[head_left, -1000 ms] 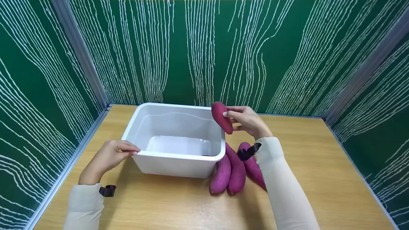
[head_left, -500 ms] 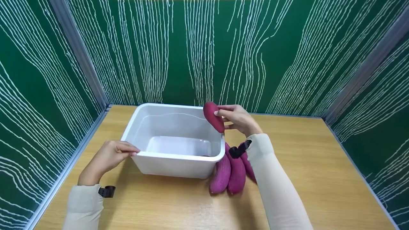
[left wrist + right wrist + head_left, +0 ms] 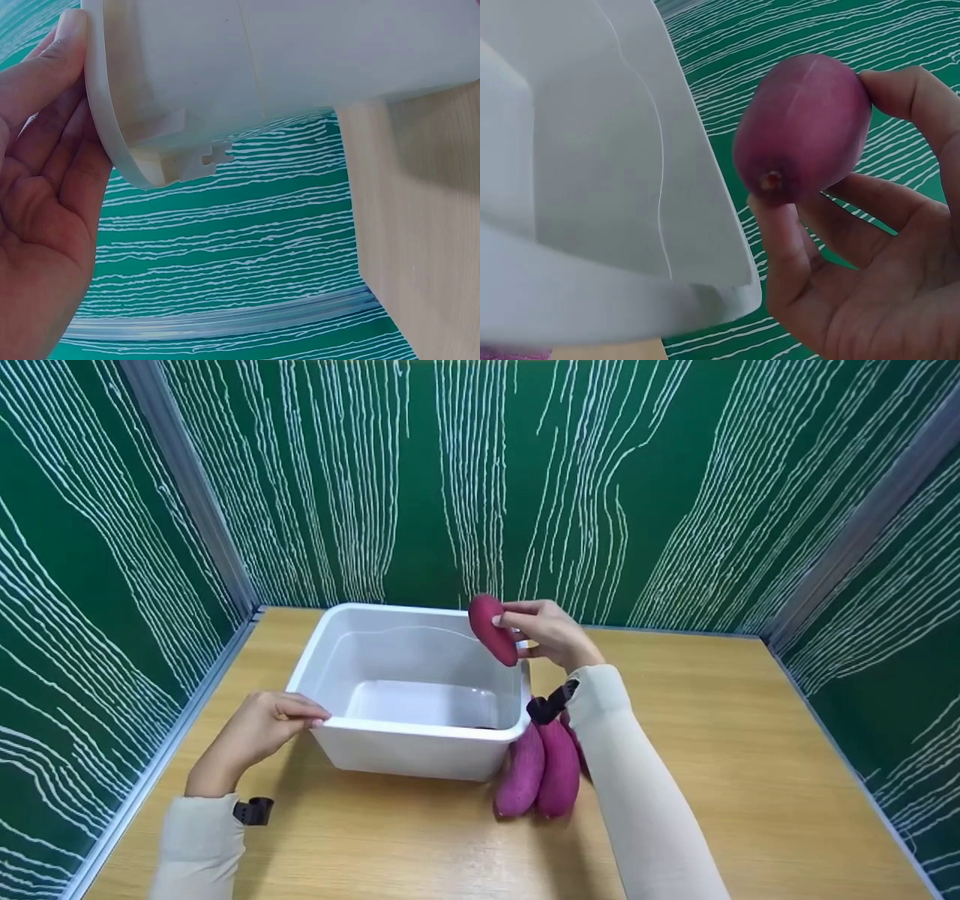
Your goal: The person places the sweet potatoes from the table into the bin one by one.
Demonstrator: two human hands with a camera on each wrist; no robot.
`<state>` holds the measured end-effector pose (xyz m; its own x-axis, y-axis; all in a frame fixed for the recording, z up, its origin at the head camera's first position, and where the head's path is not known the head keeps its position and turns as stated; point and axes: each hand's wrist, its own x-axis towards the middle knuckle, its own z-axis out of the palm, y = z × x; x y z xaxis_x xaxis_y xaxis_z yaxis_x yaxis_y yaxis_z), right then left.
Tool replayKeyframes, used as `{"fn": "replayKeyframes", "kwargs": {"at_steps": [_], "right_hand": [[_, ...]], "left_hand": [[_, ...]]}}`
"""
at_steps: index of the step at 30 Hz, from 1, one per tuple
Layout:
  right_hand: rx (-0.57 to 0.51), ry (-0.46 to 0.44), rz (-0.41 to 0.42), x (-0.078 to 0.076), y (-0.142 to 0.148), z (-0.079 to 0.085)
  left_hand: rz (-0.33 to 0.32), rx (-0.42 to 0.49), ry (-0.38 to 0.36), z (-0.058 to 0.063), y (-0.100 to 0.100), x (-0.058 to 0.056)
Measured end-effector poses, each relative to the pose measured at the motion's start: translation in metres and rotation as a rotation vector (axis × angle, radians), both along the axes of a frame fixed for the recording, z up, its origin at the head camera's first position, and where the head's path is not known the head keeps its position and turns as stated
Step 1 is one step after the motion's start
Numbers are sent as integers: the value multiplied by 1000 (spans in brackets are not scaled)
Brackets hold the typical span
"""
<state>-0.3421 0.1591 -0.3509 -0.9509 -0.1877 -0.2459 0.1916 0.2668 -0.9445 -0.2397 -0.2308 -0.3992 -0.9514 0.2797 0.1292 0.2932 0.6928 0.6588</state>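
A purple-red sweet potato (image 3: 491,630) is held up over the right end of the white plastic tub (image 3: 420,729), pinched between the thumb and fingers of my right hand (image 3: 551,634). In the right wrist view, the sweet potato (image 3: 802,127) shows its rounded end just beyond the tub wall (image 3: 592,127). My left hand (image 3: 259,735) pinches the tub's rim at the front left corner. The left wrist view has the thumb over the outside of that rim (image 3: 101,97). Inside the tub, the visible floor is bare except for a small dark spot near the front wall.
Two more sweet potatoes (image 3: 521,772) lie side by side against the tub's right end, and another is mostly hidden behind my right sleeve (image 3: 637,780). Green walls with white wavy lines (image 3: 420,472) enclose the wooden table (image 3: 750,735) at the back and sides.
My right hand has carried the sweet potato a short way left, from the tub's right edge to over its inside. The left hand keeps its grip on the rim.
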Motion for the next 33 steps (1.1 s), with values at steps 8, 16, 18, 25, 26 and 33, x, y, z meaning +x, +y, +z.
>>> {"fn": "replayKeyframes", "kwargs": {"at_steps": [8,16,18,25,26,33], "right_hand": [[25,-6,-13,-3,-5,1],[21,-4,-3,-3,-8,1],[20,-9,-4,-4,-8,2],[30,-16,-5,-4,-10,4],[32,-16,-5,-4,-10,4],[37,-13,-4,-4,-12,2]], "left_hand": [[-7,2,4,-1,0,0],[-18,8,6,-1,0,0],[-20,8,13,-1,0,0],[-13,5,22,-1,0,0],[-13,5,22,-1,1,0],[-11,2,14,0,0,0]]}}
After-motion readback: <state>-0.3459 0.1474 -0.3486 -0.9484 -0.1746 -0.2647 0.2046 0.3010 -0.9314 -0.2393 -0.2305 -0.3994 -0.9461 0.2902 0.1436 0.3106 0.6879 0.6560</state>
